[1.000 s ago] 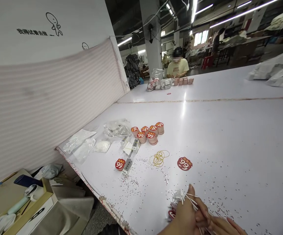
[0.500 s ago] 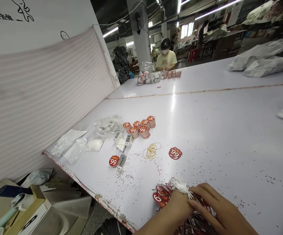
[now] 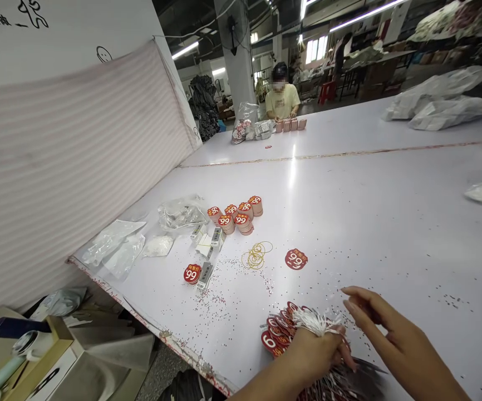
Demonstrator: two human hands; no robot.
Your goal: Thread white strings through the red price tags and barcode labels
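Red "99" price tags [image 3: 275, 334] sit in a thick bunch at the bottom centre of the frame, close to the desk's near edge, their white strings [image 3: 316, 323] gathered into a tuft on top. The long white desk [image 3: 370, 206] fills most of the picture, its near edge running from the lower left down to the bottom centre, with the floor [image 3: 157, 379] below that edge and a striped cloth [image 3: 69, 167] hanging along the desk's left side. A seam [image 3: 333, 153] crosses the desk further up, and past it a co-worker [image 3: 281, 100] is at the far upper centre behind a row of pink stacks [image 3: 290, 125]. White sacks [image 3: 437, 100] lie at the upper right. Mid-desk, well apart from the hands, are stacks of round tags [image 3: 235, 217], a clear plastic bag [image 3: 181, 214], a loose tag [image 3: 295, 259] and gold rubber bands [image 3: 256, 256]. Glitter specks [image 3: 449, 301] are scattered across the surface. The left hand [image 3: 310, 353] is closed, gripping the strings and tags just inside the edge; the right hand [image 3: 395, 328] is open, fingers spread, just beside the bunch on its right.
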